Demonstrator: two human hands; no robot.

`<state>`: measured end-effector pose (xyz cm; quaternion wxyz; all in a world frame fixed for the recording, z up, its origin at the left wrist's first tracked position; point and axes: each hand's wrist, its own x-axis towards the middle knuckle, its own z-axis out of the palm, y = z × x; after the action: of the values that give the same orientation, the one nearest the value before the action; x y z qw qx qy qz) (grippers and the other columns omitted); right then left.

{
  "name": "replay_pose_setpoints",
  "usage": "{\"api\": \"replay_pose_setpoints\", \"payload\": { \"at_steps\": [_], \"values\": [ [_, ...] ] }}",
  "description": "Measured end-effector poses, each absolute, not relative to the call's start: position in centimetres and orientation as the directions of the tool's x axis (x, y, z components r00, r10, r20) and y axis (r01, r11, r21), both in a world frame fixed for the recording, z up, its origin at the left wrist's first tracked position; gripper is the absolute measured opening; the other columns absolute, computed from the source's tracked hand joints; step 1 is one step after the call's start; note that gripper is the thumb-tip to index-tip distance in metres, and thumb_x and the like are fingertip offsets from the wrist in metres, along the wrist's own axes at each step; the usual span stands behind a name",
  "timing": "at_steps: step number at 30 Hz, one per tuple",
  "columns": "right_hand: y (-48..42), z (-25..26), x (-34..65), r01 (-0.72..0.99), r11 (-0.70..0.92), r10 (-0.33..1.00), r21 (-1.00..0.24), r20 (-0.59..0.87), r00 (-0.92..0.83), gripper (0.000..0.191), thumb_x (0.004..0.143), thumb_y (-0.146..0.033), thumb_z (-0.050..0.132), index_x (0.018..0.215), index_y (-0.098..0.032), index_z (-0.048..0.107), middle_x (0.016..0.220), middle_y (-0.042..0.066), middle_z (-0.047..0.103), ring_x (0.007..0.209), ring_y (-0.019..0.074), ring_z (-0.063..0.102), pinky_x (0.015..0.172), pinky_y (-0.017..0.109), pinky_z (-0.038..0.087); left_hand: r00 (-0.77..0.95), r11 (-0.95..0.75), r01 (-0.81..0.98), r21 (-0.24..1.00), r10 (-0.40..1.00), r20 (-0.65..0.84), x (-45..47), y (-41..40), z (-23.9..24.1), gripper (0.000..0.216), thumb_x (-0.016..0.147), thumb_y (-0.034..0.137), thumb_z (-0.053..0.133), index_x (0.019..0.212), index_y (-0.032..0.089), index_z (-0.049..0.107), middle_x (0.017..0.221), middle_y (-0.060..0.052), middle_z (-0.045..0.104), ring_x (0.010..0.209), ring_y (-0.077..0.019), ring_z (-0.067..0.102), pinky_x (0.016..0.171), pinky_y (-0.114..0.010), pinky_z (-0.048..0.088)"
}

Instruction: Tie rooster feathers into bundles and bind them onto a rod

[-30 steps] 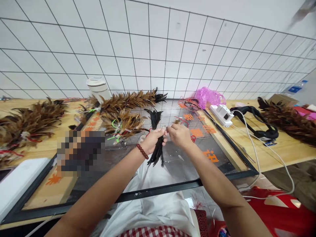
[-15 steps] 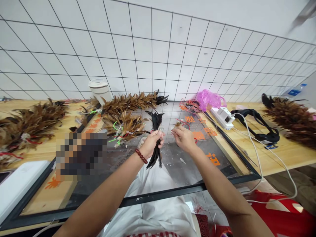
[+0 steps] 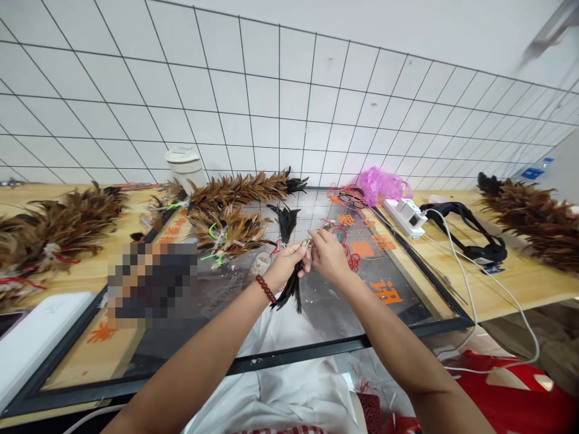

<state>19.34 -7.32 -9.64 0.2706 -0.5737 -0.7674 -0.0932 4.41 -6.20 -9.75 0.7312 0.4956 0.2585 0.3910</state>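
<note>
- Left hand (image 3: pixel 287 265): fingers clamped on a bunch of black feathers (image 3: pixel 294 292), held over the clear panel (image 3: pixel 325 319) and in front of the person's body. Beaded bracelet (image 3: pixel 266 289) on the wrist.
- Bunch, long axis: runs roughly toward and away from the person, slightly slanted. Dark tips point back at the person, spreading a little below the fist; pale ends show at the fingertips, on the side of the other hand.
- Right hand (image 3: pixel 329 256): fingers bent and bunched close together, right beside the pale ends. Cannot tell from here whether they pinch anything.
- Black tuft (image 3: pixel 286 223), just beyond the left hand: tips fan out toward the wall. Cannot tell whether it joins the held bunch; the fist covers that part.
- Red string (image 3: pixel 350 259) lies in loops on the panel, past the right hand.
- Brown feather cluster (image 3: pixel 230 229) lies to the left of the tuft, bound with red and green ties.
- Behind it, a long brown feather strand (image 3: pixel 244 188) lies along the wall side, its black end pointing right.
- White canister (image 3: pixel 186 167) stands behind the strand's left end; pink bag (image 3: pixel 383 185) sits at the far right of the panel.
</note>
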Motion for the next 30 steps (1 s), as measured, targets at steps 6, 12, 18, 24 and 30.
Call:
{"api": "replay_pose_setpoints", "payload": {
  "at_steps": [6,12,18,24,30],
  "values": [
    [-7.1,-10.1,19.5,0.921,0.342,0.779,-0.186,0.604,-0.168,0.050,0.084,-0.015,0.045,0.134,-0.010,0.045,0.114,0.018,0.054,0.108,0.0298,0.047,0.093,0.045,0.045,0.562,0.292,-0.434,0.852,0.827,0.002,3.4,-6.1,-8.4,0.037,0.069,0.042,0.074,0.068,0.013,0.051,0.069,-0.001,0.054,0.052,-0.0074,0.053,0.040,-0.016,0.032],
    [-6.8,-10.6,19.5,0.920,0.336,0.802,-0.203,0.574,-0.166,0.062,0.079,-0.014,0.048,0.140,-0.008,0.038,0.115,0.020,0.052,0.105,0.0310,0.047,0.091,0.048,0.046,0.536,-0.037,-0.164,0.986,0.835,0.121,4.5,-6.3,-9.6,0.036,0.078,0.046,0.062,0.066,0.013,0.055,0.072,-0.003,0.055,0.048,-0.0062,0.049,0.038,-0.018,0.033],
    [-7.1,-10.7,19.5,0.871,0.445,0.782,-0.209,0.565,-0.264,0.073,0.075,-0.015,0.054,0.144,-0.008,0.031,0.119,0.020,0.050,0.110,0.0319,0.046,0.093,0.049,0.046,0.526,-0.017,-0.146,0.989,0.846,0.092,4.4,-6.4,-9.7,0.033,0.081,0.044,0.059,0.066,0.014,0.054,0.055,0.002,0.046,0.045,-0.0053,0.041,0.040,-0.016,0.029],
    [-7.0,-10.8,21.0,0.740,0.542,0.768,-0.398,0.592,-0.244,0.064,0.080,-0.010,0.048,0.142,-0.016,0.035,0.107,0.013,0.057,0.097,0.0234,0.056,0.088,0.043,0.050,0.310,0.131,-0.476,0.870,0.950,0.026,2.2,-4.5,-8.7,0.030,0.077,0.035,0.067,0.067,0.013,0.049,0.062,0.002,0.046,0.046,-0.0037,0.041,0.037,-0.014,0.025],
    [-7.0,-10.9,22.4,0.288,0.558,0.828,-0.778,0.497,-0.261,0.070,0.081,-0.023,0.060,0.145,-0.024,0.033,0.136,0.013,0.051,0.124,0.0228,0.052,0.106,0.045,0.041,0.306,0.152,-0.555,0.818,0.951,0.031,1.8,-4.2,-8.6,0.029,0.075,0.031,0.070,0.068,0.012,0.050,0.071,0.000,0.050,0.050,-0.0039,0.045,0.038,-0.013,0.028]
  ]
}}
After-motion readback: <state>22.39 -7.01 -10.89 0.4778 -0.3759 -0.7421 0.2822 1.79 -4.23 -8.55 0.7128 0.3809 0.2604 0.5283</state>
